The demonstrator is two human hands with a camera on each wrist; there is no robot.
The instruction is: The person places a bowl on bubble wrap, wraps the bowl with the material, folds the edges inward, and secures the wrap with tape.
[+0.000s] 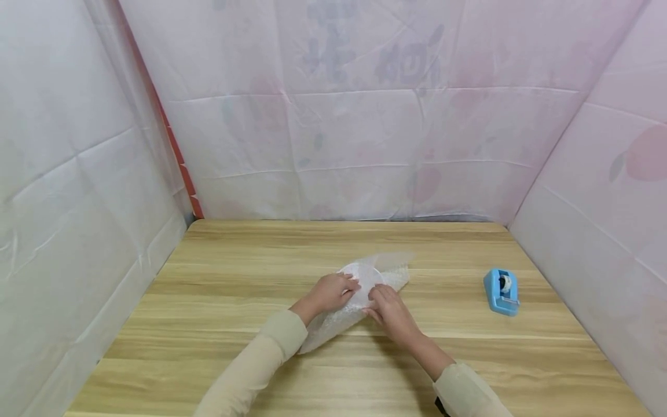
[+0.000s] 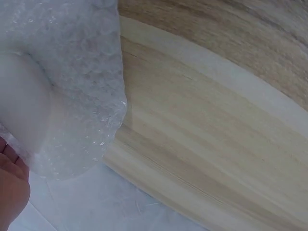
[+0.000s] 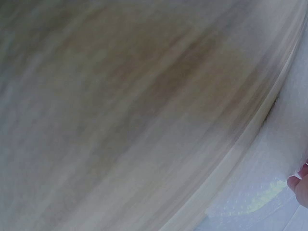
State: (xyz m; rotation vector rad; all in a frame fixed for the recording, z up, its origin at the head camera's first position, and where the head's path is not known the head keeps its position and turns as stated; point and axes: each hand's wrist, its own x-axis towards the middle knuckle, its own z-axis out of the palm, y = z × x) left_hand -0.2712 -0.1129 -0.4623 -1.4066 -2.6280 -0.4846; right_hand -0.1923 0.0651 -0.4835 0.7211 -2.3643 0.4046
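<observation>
Bubble wrap [image 1: 340, 318] beneath half-curled left hand [image 1: 333, 291] and right hand [image 1: 392, 313], gripped by both, may unfold if either slackens.

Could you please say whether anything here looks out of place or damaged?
Nothing stands out. The bubble wrap lies slantwise under the left hand and right hand, partly covering a white round item; the blue tape dispenser stands upright; no damage shows.
</observation>
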